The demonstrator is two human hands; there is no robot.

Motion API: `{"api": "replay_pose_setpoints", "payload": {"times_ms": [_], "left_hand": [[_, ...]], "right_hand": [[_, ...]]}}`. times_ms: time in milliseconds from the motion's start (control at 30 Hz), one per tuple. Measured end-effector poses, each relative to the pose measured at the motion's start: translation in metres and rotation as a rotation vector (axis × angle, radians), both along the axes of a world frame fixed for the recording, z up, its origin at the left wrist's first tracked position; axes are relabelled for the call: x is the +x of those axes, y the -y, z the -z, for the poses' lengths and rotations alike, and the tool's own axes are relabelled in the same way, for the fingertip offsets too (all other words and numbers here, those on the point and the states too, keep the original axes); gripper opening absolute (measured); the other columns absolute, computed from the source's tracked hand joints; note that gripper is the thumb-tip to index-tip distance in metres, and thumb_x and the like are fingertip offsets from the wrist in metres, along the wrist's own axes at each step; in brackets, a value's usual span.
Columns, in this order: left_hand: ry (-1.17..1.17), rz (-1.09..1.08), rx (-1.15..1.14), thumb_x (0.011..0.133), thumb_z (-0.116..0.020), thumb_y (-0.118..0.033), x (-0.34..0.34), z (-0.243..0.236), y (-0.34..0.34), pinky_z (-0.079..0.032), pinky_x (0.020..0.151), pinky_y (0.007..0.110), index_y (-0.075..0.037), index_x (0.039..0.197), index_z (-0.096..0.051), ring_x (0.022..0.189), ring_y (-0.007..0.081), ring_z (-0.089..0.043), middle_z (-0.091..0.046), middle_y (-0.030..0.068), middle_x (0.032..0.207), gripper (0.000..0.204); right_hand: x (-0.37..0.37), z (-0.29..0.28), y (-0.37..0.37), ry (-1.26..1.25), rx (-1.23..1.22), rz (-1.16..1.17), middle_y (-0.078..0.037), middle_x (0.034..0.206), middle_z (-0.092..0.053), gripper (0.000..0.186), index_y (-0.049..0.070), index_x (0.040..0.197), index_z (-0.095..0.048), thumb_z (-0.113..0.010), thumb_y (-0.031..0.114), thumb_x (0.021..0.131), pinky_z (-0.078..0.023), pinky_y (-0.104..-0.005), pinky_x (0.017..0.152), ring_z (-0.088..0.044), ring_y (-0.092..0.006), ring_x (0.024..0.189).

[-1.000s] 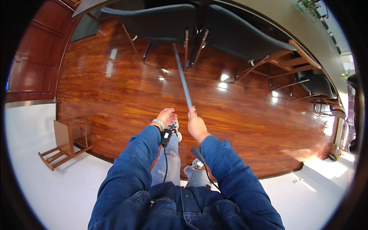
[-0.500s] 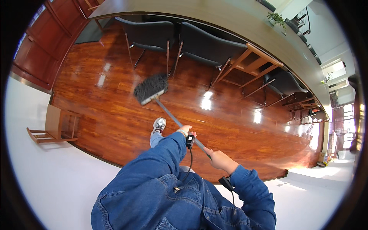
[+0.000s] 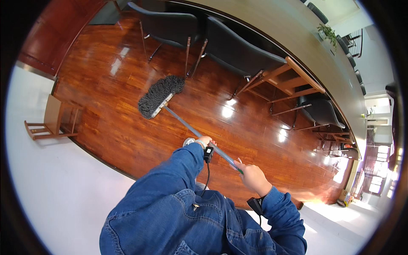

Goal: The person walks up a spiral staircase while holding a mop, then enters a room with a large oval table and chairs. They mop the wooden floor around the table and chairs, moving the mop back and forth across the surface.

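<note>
A flat mop with a shaggy dark grey head [image 3: 158, 94] lies on the glossy reddish wooden floor, ahead and to the left of me. Its grey pole slants down toward my body. My left hand [image 3: 205, 140] is wrapped round the pole partway along. Closer to me, my right hand [image 3: 252, 176] grips the pole's upper end, where a bit of green shows. Both wrists carry a small black device with a cable. Part of a light shoe [image 3: 188, 141] shows beside my left wrist.
Black chairs [image 3: 244, 49] and a wooden chair [image 3: 293, 80] stand along a long table [image 3: 272, 25] bearing a potted plant [image 3: 327, 33]. At the left, a small wooden chair [image 3: 52, 117] stands by the white floor's edge. A red-brown door [image 3: 51, 38] is at the far left.
The mop head has shifted slightly left and toward me. Its strands look sharper now. My right hand has moved a little right, and the shoe is now mostly hidden behind my left wrist.
</note>
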State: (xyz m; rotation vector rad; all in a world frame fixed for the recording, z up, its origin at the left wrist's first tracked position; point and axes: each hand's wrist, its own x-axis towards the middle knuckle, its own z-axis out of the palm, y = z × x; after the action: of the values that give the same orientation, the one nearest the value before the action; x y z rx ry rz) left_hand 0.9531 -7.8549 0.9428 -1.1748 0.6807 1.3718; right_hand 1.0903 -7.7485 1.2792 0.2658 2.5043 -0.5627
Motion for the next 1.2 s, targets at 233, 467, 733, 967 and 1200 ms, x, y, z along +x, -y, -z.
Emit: {"api": "replay_pose_setpoints", "payload": {"times_ms": [233,467,733,967,1200], "left_hand": [[-0.066,0.442,0.047,0.095,-0.047,-0.011,0.037,-0.008,-0.080,-0.053,0.071,0.045,-0.004,0.090,-0.048,0.074,0.0266,-0.059,-0.055,0.0107,0.078,0.008],[-0.169,0.794,0.277,0.091,-0.053,-0.009,0.119,-0.014,-0.168,-0.053,0.074,0.046,0.000,0.090,-0.053,0.079,0.0295,-0.063,-0.060,0.0124,0.079,0.009],[-0.114,0.716,0.142,0.088,-0.053,0.000,0.115,-0.020,-0.147,-0.054,0.073,0.049,0.003,0.090,-0.051,0.074,0.0304,-0.062,-0.059,0.0162,0.076,0.005],[-0.053,0.504,0.265,0.084,-0.053,0.004,0.108,-0.060,-0.138,-0.053,0.079,0.054,0.000,0.094,-0.044,0.076,0.0284,-0.059,-0.053,0.0138,0.083,0.014],[-0.080,0.788,0.211,0.085,-0.051,0.003,0.031,-0.042,-0.155,-0.054,0.082,0.051,0.002,0.092,-0.047,0.071,0.0281,-0.061,-0.056,0.0141,0.078,0.007]], "right_hand": [[0.076,-0.007,-0.040,0.009,-0.036,0.361,-0.024,0.080,-0.064,0.043,0.011,0.124,-0.056,-0.056,0.008,0.082,-0.050,-0.0469,0.066,-0.063,-0.0396,0.074],[0.169,-0.013,-0.059,-0.059,-0.087,0.658,-0.024,0.088,-0.065,0.047,0.008,0.125,-0.055,-0.063,0.010,0.078,-0.050,-0.0479,0.072,-0.063,-0.0410,0.079],[0.168,0.032,-0.028,-0.082,-0.227,0.702,-0.025,0.089,-0.064,0.056,-0.002,0.130,-0.045,-0.059,0.006,0.077,-0.051,-0.0485,0.068,-0.063,-0.0420,0.075],[0.148,-0.022,-0.064,-0.004,-0.287,0.685,-0.023,0.087,-0.065,0.048,-0.008,0.125,-0.049,-0.055,0.000,0.078,-0.053,-0.0420,0.064,-0.065,-0.0390,0.075],[0.090,-0.002,-0.041,-0.035,-0.269,0.964,-0.020,0.099,-0.066,0.054,0.009,0.129,-0.053,-0.065,0.005,0.076,-0.050,-0.0396,0.083,-0.063,-0.0368,0.093]]}}
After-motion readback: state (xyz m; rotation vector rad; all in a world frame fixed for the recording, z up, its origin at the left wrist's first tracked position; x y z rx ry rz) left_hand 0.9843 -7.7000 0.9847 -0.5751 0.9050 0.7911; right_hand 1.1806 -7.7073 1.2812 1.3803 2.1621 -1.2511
